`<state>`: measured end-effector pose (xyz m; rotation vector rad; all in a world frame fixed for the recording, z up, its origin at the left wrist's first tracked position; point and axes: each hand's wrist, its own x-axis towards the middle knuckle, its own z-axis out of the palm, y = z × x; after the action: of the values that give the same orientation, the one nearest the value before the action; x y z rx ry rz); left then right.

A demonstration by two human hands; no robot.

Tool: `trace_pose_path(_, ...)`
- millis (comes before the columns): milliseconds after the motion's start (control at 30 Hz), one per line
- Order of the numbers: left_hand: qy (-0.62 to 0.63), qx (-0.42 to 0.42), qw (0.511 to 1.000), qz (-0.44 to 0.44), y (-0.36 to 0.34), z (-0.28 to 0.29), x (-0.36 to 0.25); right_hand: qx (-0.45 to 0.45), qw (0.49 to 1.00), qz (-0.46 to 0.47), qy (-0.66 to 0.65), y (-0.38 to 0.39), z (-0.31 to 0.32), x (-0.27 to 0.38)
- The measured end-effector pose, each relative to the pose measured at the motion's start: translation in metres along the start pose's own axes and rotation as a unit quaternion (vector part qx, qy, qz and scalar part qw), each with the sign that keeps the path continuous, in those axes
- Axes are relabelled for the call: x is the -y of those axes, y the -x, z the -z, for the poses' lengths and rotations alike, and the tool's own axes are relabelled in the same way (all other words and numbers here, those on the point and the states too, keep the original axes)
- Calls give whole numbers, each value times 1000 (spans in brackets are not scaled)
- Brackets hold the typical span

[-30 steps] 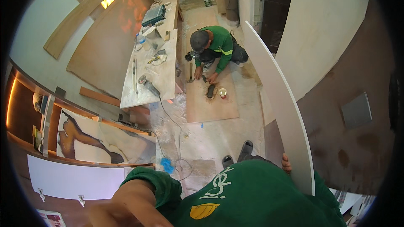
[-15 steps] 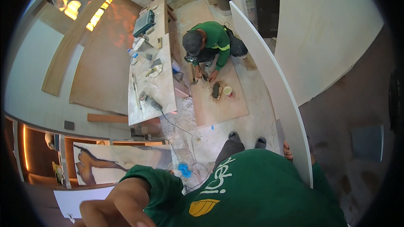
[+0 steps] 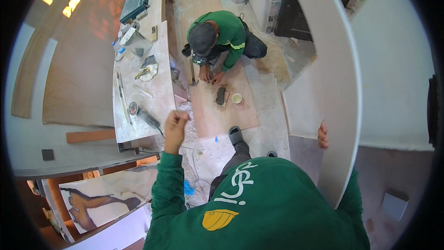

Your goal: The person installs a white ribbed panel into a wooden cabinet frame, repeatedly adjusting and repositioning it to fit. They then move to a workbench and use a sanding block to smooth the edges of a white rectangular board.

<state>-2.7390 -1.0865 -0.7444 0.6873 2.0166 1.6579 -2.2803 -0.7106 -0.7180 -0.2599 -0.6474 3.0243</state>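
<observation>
On my right, a long white board (image 3: 340,65) stands on edge, tilted and reaching well past my head height in the picture. My right hand (image 3: 323,135) grips this board; only its fingertips show on the near face, and the rest is hidden behind the panel. My left hand (image 3: 176,129) is raised in front of me, its fingers curled into a loose fist with nothing visible in them. It appears beside the corner of the worktable (image 3: 152,69), touching nothing that I can see. An angle grinder (image 3: 144,114) lies on that table near this hand.
A co-worker (image 3: 222,34) crouches ahead over a wooden sheet (image 3: 231,119), with a hammer (image 3: 192,74), a dark block (image 3: 221,96) and a cup (image 3: 237,98). A toolbox (image 3: 134,5) sits on the table. A cable (image 3: 194,164) trails across the floor by my feet.
My left hand has swung from low and close to the camera out forward, its fingers now curled. The white board has turned and shifted in my right hand. One foot has stepped forward.
</observation>
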Motion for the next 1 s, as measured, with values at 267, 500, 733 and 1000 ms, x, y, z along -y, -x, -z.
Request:
trace_pose_path(267, -357, 210, 881, 230, 119, 54, 205, 181, 969, -69, 155, -167, -70, 157)
trace_pose_path(500, -180, 205, 846, 458, 222, 153, 312, 215, 908, -65, 353, -258, -150, 272)
trace_pose_path(733, -348, 278, 856, 264, 179, 108, 252, 288, 836, -62, 463, -327, -215, 344)
trace_pose_path(1000, -145, 29, 891, 429, 130, 15, 224, 394, 789, -62, 468, -406, -204, 404)
